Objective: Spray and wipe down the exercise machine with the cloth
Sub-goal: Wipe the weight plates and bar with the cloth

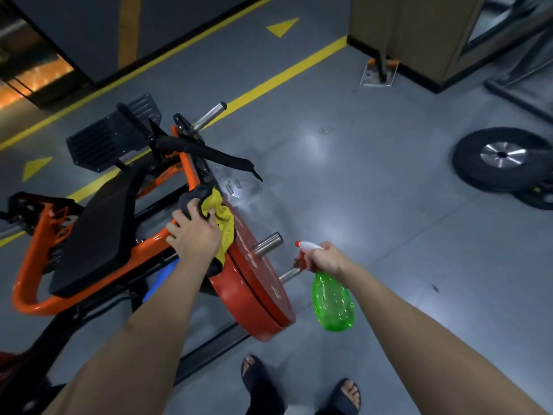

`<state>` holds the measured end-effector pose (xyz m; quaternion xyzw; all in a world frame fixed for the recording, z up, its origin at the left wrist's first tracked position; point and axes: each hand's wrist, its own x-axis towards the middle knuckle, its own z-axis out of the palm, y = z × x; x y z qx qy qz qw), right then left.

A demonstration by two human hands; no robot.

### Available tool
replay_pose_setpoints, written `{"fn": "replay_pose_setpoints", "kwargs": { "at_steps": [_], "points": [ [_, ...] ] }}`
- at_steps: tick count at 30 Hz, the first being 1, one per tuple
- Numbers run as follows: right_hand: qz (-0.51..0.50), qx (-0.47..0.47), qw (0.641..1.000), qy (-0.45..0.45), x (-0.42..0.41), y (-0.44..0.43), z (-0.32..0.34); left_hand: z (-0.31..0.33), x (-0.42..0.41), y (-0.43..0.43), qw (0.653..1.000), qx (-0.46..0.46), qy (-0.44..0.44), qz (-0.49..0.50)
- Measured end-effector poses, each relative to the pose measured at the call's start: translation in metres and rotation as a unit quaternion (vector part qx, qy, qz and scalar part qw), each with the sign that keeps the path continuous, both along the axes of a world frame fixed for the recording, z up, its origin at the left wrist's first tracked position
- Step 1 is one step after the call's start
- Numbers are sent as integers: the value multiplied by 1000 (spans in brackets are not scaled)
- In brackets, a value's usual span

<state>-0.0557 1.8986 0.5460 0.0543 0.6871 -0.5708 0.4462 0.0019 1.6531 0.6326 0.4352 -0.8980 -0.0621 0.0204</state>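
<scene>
The exercise machine [36,298] has an orange tube frame, a black seat pad [95,238] and black ribbed foot plates at the back. Two red weight plates [254,298] stand on its steel peg. My left hand [193,236] grips a yellow and grey cloth [223,218] and presses it on the orange frame just above the red plates. My right hand [324,259] holds a green spray bottle [333,304] by its white and red trigger head, nozzle turned toward the plates, a little right of them.
Grey floor with yellow lines and arrows runs behind the machine. Black weight plates [502,158] lie at the right. A wooden-clad column [419,34] and a metal frame foot stand at the back right. My feet in dark sandals [260,381] are at the bottom.
</scene>
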Motion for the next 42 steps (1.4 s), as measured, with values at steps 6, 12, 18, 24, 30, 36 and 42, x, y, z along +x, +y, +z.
{"fn": "replay_pose_setpoints", "kwargs": {
  "at_steps": [6,12,18,24,30,36,42],
  "points": [
    [51,133,990,-5,2,5,-11,-6,-4,4,997,-54,-41,-41],
    [49,147,988,-26,11,16,-29,-7,-4,9,991,-90,-71,-67],
    [16,108,991,82,6,-2,-12,-2,-4,8,991,-72,-79,-84],
    [-2,42,983,180,-6,-59,71,35,-22,-40,989,141,-9,-33],
    [-32,10,960,277,2,-160,152,74,-5,-134,856,373,332,132],
    [27,-26,938,344,37,-314,172,92,82,-271,666,425,568,229],
    [112,-21,930,350,94,-466,118,87,174,-393,556,495,626,232]
  ]
}}
